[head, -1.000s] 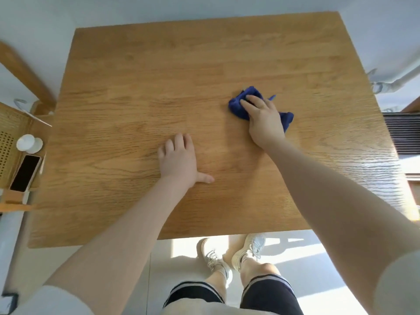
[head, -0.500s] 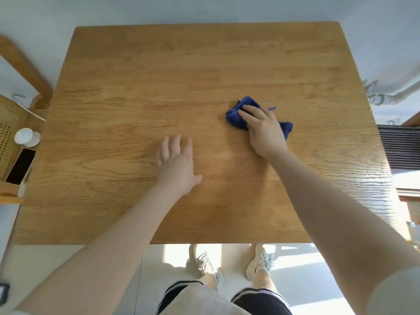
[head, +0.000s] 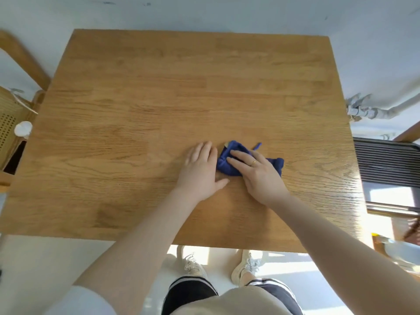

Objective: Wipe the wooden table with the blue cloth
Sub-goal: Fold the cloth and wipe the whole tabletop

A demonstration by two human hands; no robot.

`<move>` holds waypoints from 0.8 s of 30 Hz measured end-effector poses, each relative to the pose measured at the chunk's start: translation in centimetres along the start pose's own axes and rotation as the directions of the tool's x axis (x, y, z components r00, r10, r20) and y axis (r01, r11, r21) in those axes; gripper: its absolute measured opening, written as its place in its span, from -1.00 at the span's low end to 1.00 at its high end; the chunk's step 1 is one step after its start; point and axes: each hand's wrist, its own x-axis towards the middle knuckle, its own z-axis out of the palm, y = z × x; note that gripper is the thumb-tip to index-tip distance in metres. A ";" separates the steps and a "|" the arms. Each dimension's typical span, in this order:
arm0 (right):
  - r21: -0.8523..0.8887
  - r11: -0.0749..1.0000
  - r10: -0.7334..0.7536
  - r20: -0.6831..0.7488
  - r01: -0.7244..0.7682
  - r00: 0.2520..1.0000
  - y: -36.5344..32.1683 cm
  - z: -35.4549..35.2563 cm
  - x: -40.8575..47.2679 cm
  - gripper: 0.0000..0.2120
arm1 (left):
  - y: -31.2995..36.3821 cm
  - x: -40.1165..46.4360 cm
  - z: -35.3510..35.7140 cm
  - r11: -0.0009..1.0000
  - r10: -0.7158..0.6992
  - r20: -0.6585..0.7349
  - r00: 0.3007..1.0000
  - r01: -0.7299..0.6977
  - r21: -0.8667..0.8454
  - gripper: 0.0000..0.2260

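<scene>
Both hands have drawn together since the earlier frame: the right hand point(head: 259, 173) has slid the cloth point(head: 227, 165) leftward until it sits just beside the left hand point(head: 201, 169). That right grip lies flat with fingers spread, pressing the bunched blue cloth onto the counter point(head: 159, 98) rather than clenching it; a ring point(head: 254, 162) shows on one finger. Its partner, the left grip, is released, palm down on the bare wood, thumb pointing toward the cloth. Cloth and hands sit slightly right of the counter's middle, toward the near edge.
</scene>
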 end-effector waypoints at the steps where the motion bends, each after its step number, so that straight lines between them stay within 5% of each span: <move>1: 0.006 1.000 -0.007 0.004 0.007 1.000 0.7 -0.2 0.9 -0.60 | 0.1 0.1 0.0 1.000 -0.012 0.019 1.000 0.012 0.007 -0.18; 11: -0.011 0.963 0.265 -0.121 -0.268 0.957 6.2 -1.3 11.9 -0.58 | 0.6 1.1 0.0 0.996 -0.042 -0.002 0.999 0.042 0.074 -0.05; 19: 0.043 0.999 0.033 -0.095 -0.029 0.995 2.4 -0.7 0.7 -0.59 | 1.4 1.0 -0.9 0.994 -0.064 0.012 0.998 0.063 0.092 -0.09; 24: 0.066 0.998 -0.018 -0.092 0.024 0.996 4.7 -1.0 4.0 -0.61 | 1.6 1.1 -1.0 0.992 -0.096 0.030 0.995 0.093 0.085 -0.07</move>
